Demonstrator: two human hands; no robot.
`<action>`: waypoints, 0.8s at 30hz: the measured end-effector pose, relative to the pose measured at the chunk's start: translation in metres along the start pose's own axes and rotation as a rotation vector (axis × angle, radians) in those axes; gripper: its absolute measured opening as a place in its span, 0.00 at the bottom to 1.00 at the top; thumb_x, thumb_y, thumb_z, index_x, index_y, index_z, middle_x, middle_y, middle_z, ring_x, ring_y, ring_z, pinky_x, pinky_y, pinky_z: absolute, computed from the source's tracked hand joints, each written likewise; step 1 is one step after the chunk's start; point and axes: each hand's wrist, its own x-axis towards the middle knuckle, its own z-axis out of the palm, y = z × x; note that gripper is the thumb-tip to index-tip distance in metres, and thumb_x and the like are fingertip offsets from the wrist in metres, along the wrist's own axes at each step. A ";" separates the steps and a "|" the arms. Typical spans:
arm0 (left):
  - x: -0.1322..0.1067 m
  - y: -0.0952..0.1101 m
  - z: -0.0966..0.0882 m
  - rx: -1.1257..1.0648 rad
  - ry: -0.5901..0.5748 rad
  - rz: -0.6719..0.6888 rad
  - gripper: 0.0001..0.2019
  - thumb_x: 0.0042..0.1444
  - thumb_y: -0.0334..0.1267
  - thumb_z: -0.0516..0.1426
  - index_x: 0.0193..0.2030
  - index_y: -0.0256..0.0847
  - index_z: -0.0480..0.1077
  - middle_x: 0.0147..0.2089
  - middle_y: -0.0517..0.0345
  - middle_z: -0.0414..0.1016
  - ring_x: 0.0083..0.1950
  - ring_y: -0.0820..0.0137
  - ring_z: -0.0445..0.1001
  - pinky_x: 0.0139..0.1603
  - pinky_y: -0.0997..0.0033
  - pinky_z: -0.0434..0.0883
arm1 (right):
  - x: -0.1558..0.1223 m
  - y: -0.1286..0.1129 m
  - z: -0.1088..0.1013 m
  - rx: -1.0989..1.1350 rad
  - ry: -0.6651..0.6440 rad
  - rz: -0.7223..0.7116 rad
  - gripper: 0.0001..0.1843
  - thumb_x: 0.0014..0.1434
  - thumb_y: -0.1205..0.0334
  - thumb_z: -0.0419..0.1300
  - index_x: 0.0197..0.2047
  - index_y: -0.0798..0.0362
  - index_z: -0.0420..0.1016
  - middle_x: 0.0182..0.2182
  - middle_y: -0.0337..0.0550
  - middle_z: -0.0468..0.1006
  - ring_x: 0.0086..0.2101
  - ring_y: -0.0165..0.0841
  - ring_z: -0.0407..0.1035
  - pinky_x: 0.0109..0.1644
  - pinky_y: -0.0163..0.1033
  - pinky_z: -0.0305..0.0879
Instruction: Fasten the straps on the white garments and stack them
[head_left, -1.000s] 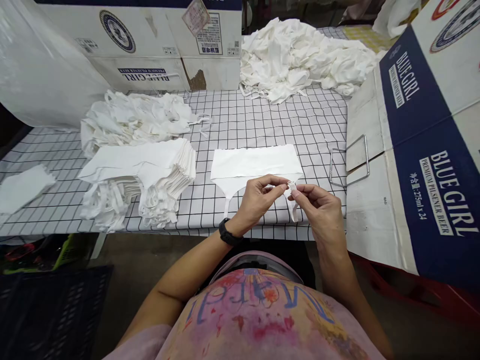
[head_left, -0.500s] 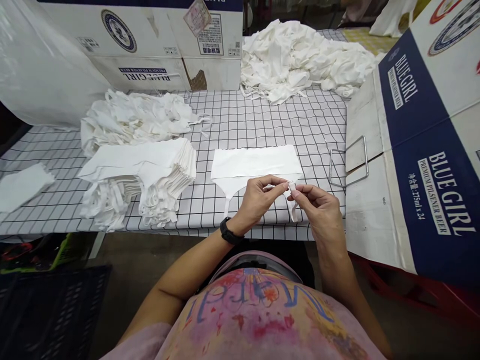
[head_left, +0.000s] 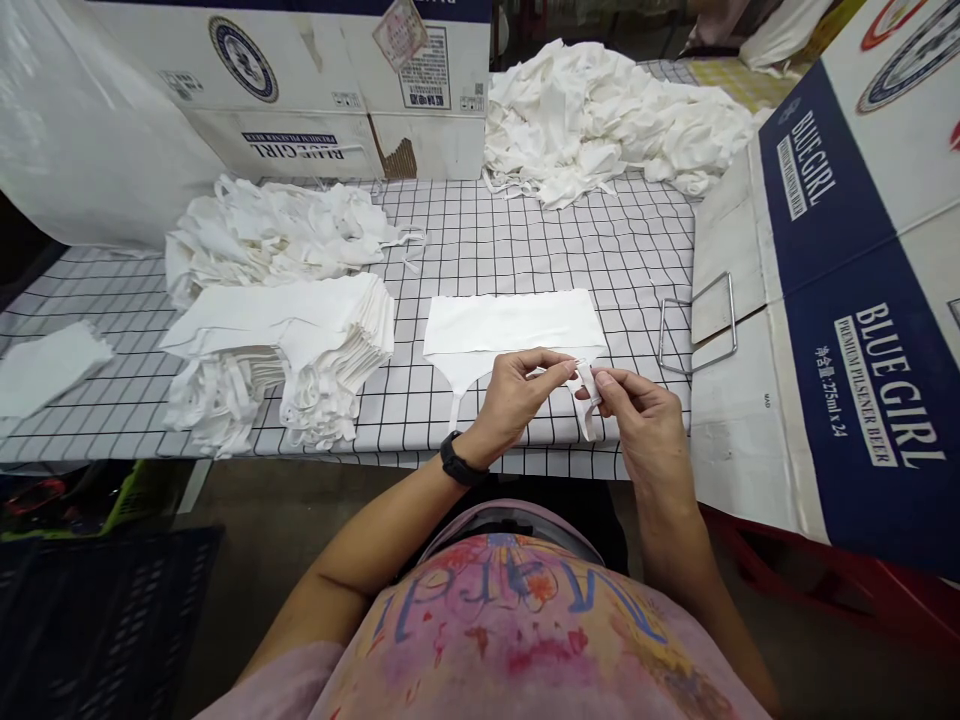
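Sat before a white table under a black-grid cloth [head_left: 525, 230], walled on the right by a big blue-and-white cardboard beer carton [head_left: 847, 300] and at the back by more white printed cartons [head_left: 300, 90], all cut off by the frame. Noted a loose heap of crumpled white fabric [head_left: 615, 110] at the far edge, a tangled white pile [head_left: 262, 225] to the left, and just in front of that a squared stack of folded white garments [head_left: 300, 330]. Found one flat white garment piece [head_left: 514, 320] spread alone mid-table, directly beyond both hands. Pinched the tip of its right-side narrow white strap [head_left: 587, 422] with the left hand [head_left: 517, 395] and the right hand [head_left: 645, 425] together, thumb against forefinger on each, fingertips almost meeting. Traced that strap lengthwise from the garment's near corner toward the body, draped at the table's near edge; nearer the right hand, with the left reaching across. Could not make out the small white fitting at the pinch: too tiny, half covered by fingertips.
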 end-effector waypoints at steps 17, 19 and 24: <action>0.000 0.005 -0.016 0.306 -0.013 0.083 0.10 0.60 0.44 0.64 0.36 0.40 0.82 0.41 0.52 0.84 0.46 0.63 0.79 0.50 0.65 0.72 | -0.002 -0.011 -0.002 0.021 0.215 -0.085 0.12 0.59 0.51 0.72 0.40 0.51 0.84 0.30 0.41 0.82 0.34 0.34 0.75 0.41 0.40 0.70; 0.000 0.005 -0.023 0.350 -0.016 0.068 0.11 0.60 0.45 0.64 0.36 0.40 0.82 0.41 0.52 0.84 0.47 0.63 0.79 0.50 0.64 0.72 | -0.002 -0.015 -0.005 0.132 0.239 -0.051 0.12 0.57 0.52 0.73 0.39 0.51 0.84 0.29 0.40 0.80 0.33 0.33 0.73 0.40 0.38 0.70; -0.005 0.002 -0.026 0.416 -0.075 0.010 0.12 0.60 0.47 0.64 0.36 0.41 0.82 0.40 0.53 0.84 0.45 0.62 0.79 0.50 0.62 0.72 | -0.016 -0.027 -0.016 0.399 0.230 0.071 0.12 0.51 0.53 0.77 0.34 0.51 0.85 0.27 0.39 0.77 0.30 0.29 0.69 0.34 0.34 0.66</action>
